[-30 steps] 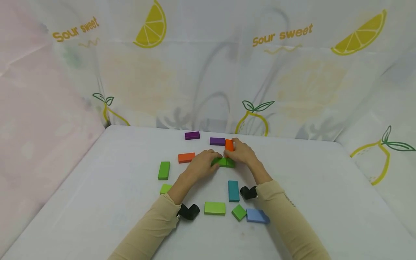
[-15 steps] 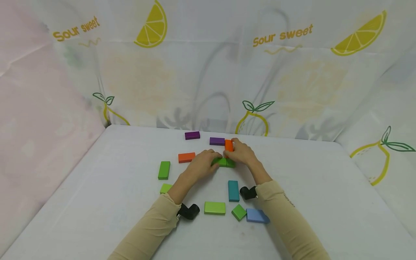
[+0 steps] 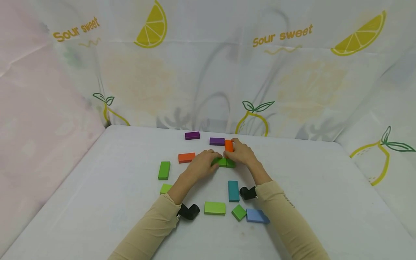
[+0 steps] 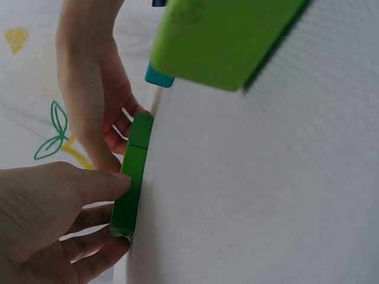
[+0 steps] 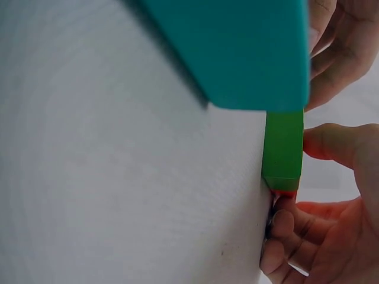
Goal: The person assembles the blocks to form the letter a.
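Note:
My left hand (image 3: 201, 165) pinches a long green block (image 3: 222, 163), its thumb on the near side in the left wrist view (image 4: 127, 201). End to end with it, on the right, lies a shorter green block (image 3: 230, 163). Behind this one an orange block (image 3: 229, 145) points away from me, with the fingers of my right hand (image 3: 243, 153) curled round its right side. The right wrist view shows the right thumb by the green block's side (image 5: 283, 145) and a sliver of orange behind. A purple block (image 3: 217, 141) touches or nearly touches the orange block's far left corner.
Around the hands on the white table (image 3: 325, 187) lie a dark purple block (image 3: 192, 135), a red-orange one (image 3: 186, 157), a teal one (image 3: 233, 191), a blue one (image 3: 256, 216) and several green ones, including (image 3: 164, 170). A patterned cloth (image 3: 208, 72) hangs behind.

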`<action>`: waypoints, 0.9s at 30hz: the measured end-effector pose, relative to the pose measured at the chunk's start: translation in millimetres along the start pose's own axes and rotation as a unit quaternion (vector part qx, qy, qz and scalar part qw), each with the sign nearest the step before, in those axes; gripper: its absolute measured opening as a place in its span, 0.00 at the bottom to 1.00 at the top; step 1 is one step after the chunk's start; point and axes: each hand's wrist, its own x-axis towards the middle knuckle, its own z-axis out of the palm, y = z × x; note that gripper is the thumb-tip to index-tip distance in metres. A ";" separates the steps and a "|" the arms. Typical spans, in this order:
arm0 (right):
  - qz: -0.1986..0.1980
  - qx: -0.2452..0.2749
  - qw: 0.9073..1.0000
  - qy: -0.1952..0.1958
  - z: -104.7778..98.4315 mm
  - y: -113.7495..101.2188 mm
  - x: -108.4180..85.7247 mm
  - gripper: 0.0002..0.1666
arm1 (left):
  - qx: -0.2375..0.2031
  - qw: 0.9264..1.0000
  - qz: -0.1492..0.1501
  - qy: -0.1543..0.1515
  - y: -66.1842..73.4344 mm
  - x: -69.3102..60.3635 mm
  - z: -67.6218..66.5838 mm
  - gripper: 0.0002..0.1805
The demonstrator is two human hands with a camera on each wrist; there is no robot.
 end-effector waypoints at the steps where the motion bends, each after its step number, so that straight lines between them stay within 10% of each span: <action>1: 0.000 0.000 1.000 0.000 -0.1 -0.1 0.1 0.43 | 0.001 1.000 0.000 0.000 -0.2 0.2 0.1 0.17; 27: -0.001 0.013 1.000 0.004 -0.4 2.1 -0.4 0.42 | -0.008 1.000 0.001 0.003 -0.7 0.4 0.6 0.17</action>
